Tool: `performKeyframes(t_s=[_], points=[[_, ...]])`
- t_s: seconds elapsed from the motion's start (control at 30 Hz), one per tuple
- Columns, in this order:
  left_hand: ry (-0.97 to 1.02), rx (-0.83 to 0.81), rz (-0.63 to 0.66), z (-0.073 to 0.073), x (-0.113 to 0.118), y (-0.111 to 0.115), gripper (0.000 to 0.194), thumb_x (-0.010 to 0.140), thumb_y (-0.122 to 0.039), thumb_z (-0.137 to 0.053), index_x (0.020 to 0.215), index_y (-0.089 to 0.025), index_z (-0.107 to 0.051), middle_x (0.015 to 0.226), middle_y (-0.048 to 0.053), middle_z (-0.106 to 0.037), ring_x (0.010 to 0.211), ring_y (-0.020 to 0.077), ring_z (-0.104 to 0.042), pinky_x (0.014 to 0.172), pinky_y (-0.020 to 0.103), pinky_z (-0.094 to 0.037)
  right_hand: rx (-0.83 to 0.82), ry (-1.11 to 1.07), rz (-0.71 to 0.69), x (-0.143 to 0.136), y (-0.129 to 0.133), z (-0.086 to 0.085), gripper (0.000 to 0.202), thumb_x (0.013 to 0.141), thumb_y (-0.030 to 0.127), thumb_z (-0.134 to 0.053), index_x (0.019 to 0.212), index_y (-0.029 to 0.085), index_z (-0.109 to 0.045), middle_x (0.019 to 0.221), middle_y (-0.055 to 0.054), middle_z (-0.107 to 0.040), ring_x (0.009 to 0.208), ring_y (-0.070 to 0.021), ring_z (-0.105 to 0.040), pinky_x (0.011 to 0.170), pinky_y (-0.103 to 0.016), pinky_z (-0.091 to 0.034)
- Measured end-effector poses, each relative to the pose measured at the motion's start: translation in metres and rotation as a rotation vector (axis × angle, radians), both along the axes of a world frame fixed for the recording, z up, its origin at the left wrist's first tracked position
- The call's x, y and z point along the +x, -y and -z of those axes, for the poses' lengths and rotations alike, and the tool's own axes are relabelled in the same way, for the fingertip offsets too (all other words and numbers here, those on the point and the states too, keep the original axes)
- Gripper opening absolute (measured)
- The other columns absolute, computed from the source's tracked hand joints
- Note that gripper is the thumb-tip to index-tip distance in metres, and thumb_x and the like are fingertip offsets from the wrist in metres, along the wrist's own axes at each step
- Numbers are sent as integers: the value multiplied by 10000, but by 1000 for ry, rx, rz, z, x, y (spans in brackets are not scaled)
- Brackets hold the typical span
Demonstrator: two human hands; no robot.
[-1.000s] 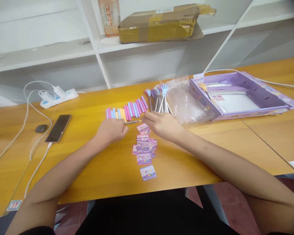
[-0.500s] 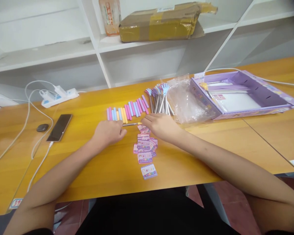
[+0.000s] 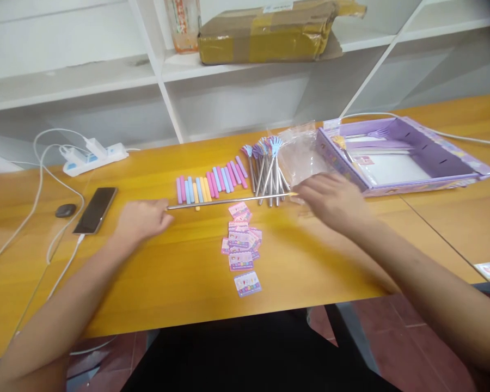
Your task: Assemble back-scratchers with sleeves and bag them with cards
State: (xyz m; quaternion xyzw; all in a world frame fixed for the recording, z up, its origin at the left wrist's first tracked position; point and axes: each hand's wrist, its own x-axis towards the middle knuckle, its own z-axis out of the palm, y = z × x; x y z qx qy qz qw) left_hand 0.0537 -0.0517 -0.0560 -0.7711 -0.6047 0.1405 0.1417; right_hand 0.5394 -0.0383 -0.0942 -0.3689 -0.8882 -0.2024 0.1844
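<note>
A thin metal telescopic back scratcher (image 3: 228, 202) stretches level between my two hands, drawn out long. My left hand (image 3: 144, 220) is closed around its left end. At the right end, my right hand (image 3: 330, 200) grips it by the yellow head, which is mostly hidden under the fingers. Just behind the rod lies a row of pink, blue and yellow handle tubes (image 3: 212, 182). Several other back scratchers (image 3: 269, 169) with blue and purple hand-shaped heads are bunched to the right of the tubes. Small printed cards (image 3: 240, 239) lie scattered in front of the rod.
A purple open box (image 3: 441, 182) with scratchers inside stands at the right, beside a clear plastic bag (image 3: 300, 155). On the left are a phone (image 3: 95, 210), a black mouse-like object (image 3: 66, 210) and a power strip (image 3: 96, 159) with cables. A taped carton (image 3: 269, 38) sits on the shelf.
My hands have moved apart, left hand leftward and right hand rightward. The back scratcher's rod between them has lengthened from a short piece to a long one.
</note>
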Motion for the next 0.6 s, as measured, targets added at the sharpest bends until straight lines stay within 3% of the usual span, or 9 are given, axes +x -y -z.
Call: performKeyframes(t_s=[0.1, 0.2, 0.4, 0.6], points=[[-19, 47, 0, 1, -37, 4, 358, 923, -362, -434, 908, -187, -746, 825, 161, -792, 792, 339, -757, 594, 367, -307, 33, -9, 77, 67, 2, 7, 296, 1094, 130, -464, 1057, 228, -740, 1021, -85, -793, 994, -226, -668, 996, -359, -446], [-5, 19, 46, 4, -46, 9, 343, 917, -367, -430, 874, -202, -728, 787, 142, -779, 748, 311, -736, 591, 364, -299, -1, -3, 141, 103, 6, 14, 321, 1069, 121, -456, 1008, 259, -739, 986, -84, -797, 987, -225, -687, 963, -361, -458], [-6, 2, 43, 5, -36, 8, 323, 913, -365, -443, 867, -211, -723, 798, 133, -779, 738, 291, -720, 594, 353, -318, -101, -6, 176, 107, 6, 25, 333, 1051, 119, -449, 1061, 281, -740, 1044, -125, -801, 1032, -261, -700, 965, -407, -458], [-28, 1, 17, 8, -51, 8, 337, 925, -359, -419, 875, -210, -717, 807, 152, -780, 771, 323, -737, 596, 368, -293, -84, -64, 134, 114, 8, 33, 288, 1041, 110, -505, 1083, 278, -736, 1016, -119, -787, 983, -247, -692, 908, -385, -461]])
